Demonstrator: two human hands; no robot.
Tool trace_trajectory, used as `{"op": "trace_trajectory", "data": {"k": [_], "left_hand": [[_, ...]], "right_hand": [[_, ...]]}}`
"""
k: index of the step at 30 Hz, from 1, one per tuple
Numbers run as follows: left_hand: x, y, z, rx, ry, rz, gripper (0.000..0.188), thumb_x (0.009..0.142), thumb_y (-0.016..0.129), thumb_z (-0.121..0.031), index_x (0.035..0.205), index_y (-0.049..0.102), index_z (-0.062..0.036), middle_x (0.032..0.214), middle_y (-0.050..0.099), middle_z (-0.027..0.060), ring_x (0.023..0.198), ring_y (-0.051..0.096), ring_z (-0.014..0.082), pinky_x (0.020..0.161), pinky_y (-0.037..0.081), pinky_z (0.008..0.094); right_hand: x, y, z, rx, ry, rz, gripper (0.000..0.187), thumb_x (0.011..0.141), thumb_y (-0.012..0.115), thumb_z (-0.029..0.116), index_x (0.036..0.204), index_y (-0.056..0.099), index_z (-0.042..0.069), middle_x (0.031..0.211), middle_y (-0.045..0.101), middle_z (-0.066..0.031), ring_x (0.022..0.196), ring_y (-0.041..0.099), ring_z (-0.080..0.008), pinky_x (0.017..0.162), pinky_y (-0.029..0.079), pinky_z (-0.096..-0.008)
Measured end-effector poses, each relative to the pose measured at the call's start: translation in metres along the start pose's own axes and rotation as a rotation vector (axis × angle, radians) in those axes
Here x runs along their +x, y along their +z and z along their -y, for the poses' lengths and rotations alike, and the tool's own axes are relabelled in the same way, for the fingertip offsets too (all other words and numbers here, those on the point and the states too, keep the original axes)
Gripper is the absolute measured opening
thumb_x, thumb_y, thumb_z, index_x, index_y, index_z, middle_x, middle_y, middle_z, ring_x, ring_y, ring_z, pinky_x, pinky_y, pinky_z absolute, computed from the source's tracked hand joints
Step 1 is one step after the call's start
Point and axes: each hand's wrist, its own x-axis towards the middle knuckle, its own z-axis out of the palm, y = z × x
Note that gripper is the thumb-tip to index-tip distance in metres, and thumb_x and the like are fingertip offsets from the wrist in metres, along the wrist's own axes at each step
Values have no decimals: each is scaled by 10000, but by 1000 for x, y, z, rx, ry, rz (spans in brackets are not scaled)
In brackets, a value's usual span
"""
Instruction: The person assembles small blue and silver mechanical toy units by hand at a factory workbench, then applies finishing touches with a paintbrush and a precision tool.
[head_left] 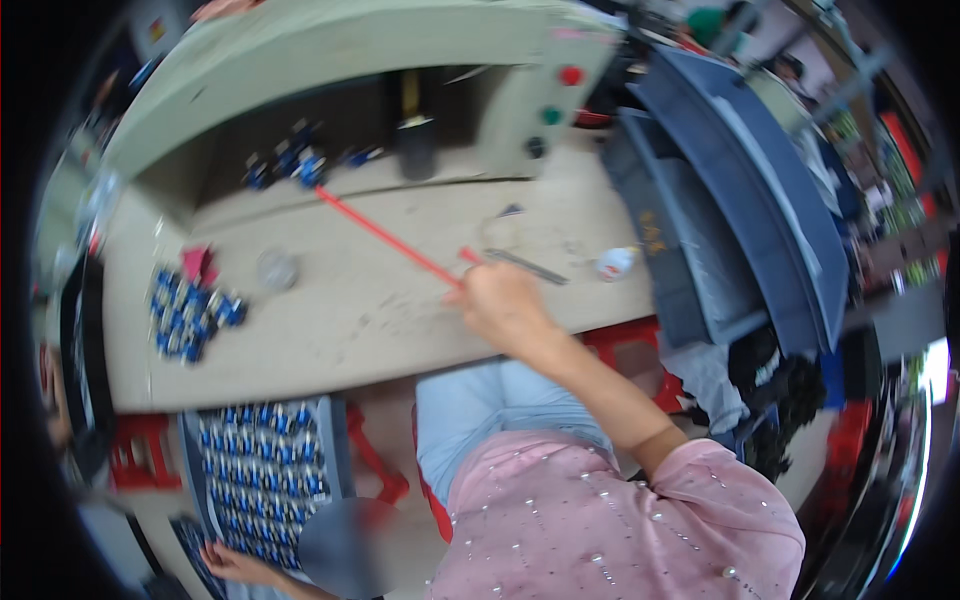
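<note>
My right hand [505, 305] is closed round a long, thin red stick-like tool [385, 237]; a short red end pokes out by the fingers. Its far tip meets a small blue and silver part [308, 172] in the opening of a pale green machine [490, 130]. More such parts lie beside it, blurred. At the lower left, my left hand [235, 565] has its fingers stretched out, beside a grey tray [330, 440] filled with rows of blue and silver parts. Nothing shows in that hand.
On the worktop [400, 350] lie a pile of blue parts [185, 315], a pink scrap [198, 265], a clear round container [277, 269], a thin metal strip [527, 267] and a small white bottle [615, 263]. Grey-blue bins [690, 230] stand at the right. A dark rounded shape [340, 550] is blurred.
</note>
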Motion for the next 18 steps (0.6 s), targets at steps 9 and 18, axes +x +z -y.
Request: {"op": "trace_trajectory", "data": {"k": [9,18], "left_hand": [[-6,106,-152,-239,150,354,366,980,467,-169,1286,417,26,1220,534,205,1010,601,282,905,485,344],[-36,141,-278,-249,478,314,419,946,543,-246,1188,456,85,1053,581,234,902,608,338,790,503,412]], "right_hand": [[-35,-40,-52,176,178,-176,177,847,621,182,880,597,10,664,628,-175,622,637,-364,560,511,-397],[-198,-292,-201,-19,424,-703,135,868,580,101,944,643,9,701,614,-101,624,604,-200,590,460,-271]]}}
